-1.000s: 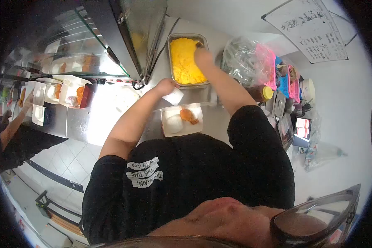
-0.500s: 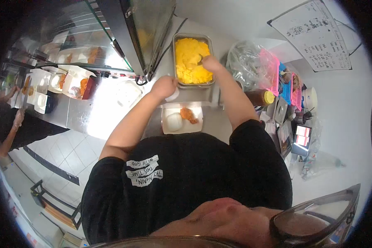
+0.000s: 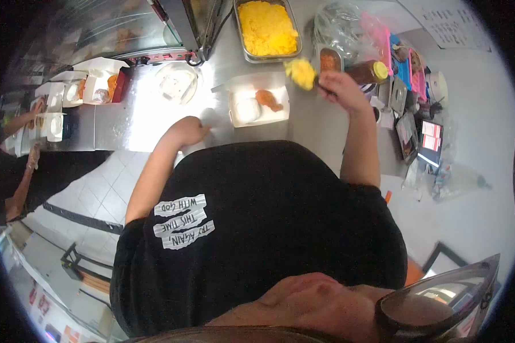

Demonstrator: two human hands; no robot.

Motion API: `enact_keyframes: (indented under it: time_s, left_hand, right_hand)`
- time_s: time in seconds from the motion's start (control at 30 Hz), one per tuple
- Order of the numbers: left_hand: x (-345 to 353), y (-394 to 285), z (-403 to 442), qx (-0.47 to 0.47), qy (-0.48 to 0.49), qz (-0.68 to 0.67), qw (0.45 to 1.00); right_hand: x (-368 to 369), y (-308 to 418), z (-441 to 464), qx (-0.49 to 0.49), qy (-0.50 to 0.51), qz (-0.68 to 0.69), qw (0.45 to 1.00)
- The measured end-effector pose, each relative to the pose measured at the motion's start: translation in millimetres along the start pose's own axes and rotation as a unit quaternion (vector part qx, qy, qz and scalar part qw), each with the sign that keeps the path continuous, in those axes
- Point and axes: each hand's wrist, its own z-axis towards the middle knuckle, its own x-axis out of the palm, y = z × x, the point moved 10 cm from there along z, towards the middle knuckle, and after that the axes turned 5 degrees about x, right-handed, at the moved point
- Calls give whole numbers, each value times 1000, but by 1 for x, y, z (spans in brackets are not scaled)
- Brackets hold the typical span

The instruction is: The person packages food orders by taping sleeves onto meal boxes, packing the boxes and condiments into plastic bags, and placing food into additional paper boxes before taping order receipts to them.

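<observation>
My right hand (image 3: 344,91) grips the dark handle of a spoon (image 3: 321,87). A heap of yellow scrambled egg (image 3: 301,74), blurred by motion, sits on its end, above the counter and right of an open white box. In that box (image 3: 232,117) lie a round white portion (image 3: 248,109), perhaps wrapped rice, and a fried chicken drumstick (image 3: 268,99). Beyond it stands a metal pan (image 3: 272,58) full of scrambled egg. My left hand (image 3: 187,131) is curled closed left of the box, close to my body; what it holds, if anything, is hard to make out.
A white round container (image 3: 177,83) stands on the steel counter, left. Filled food boxes (image 3: 102,86) line up by the glass cabinet (image 3: 97,34), with another person's gloved hand (image 3: 34,155) near. Right are a yellow-capped jar (image 3: 367,72), plastic bags (image 3: 343,28) and pink baskets (image 3: 419,77).
My right hand has lifted egg out of the pan and come back toward me, right of the box. My left hand has moved from beside the pan toward my body. The view has shifted.
</observation>
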Motion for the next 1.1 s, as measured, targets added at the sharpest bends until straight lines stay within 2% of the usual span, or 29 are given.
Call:
enact_keyframes:
  time_s: [0.07,0.17,0.23,0.27,0.33,0.43,0.53,0.6,0.63,0.73,0.8,0.87,0.9,0.93,0.97,1.0,1.03,1.1]
  left_hand:
    - [12,-33,11,-19,84,23,996]
    - [36,-43,58,4,35,-17,999]
    - [59,-35,97,28,11,-52,998]
    - [53,-35,94,28,-23,-52,998]
    - [41,-36,83,28,-88,-51,994]
    - [40,-16,71,45,-69,-39,996]
    - [14,-10,20,87,-86,-67,990]
    - [5,7,-6,128,-110,-172,971]
    - [-2,12,-18,141,-120,-174,967]
    - [-29,8,-50,177,-148,-209,950]
    - [-52,-10,-74,197,-154,-258,933]
    - [-67,-29,-85,160,-127,-310,929]
    - [-72,-38,-88,141,-114,-334,925]
    - [-81,-48,-91,150,-122,-328,925]
    - [-98,-60,-95,191,-174,-311,915]
    - [-113,-73,-100,231,-224,-294,900]
    - [-127,-87,-105,269,-276,-278,880]
    - [-143,-104,-103,250,-290,-382,841]
  right_hand:
    - [24,-44,-21,58,15,41,997]
    - [52,-91,-32,80,-104,-17,991]
    - [70,-98,-32,-20,-219,-199,955]
    - [84,-110,-26,-58,-223,-319,919]
    - [116,-142,-15,-125,-217,-541,803]
    - [104,-181,-29,-39,-382,-350,854]
    - [122,-145,-53,-168,-396,-352,831]
    - [112,-125,-68,-151,-448,-240,848]
    - [105,-112,-70,-148,-470,-184,851]
    - [64,-74,-30,-193,-417,55,887]
    - [45,-16,3,-141,-352,15,925]
    - [19,8,52,-145,-301,88,938]
    - [11,20,61,-153,-321,10,934]
    - [5,33,70,-161,-340,-66,924]
    - [-4,44,79,-168,-358,-140,908]
    - [-14,52,84,-219,-369,-152,890]
    - [-31,55,87,-226,-390,-204,869]
    - [-69,64,82,-235,-417,-310,822]
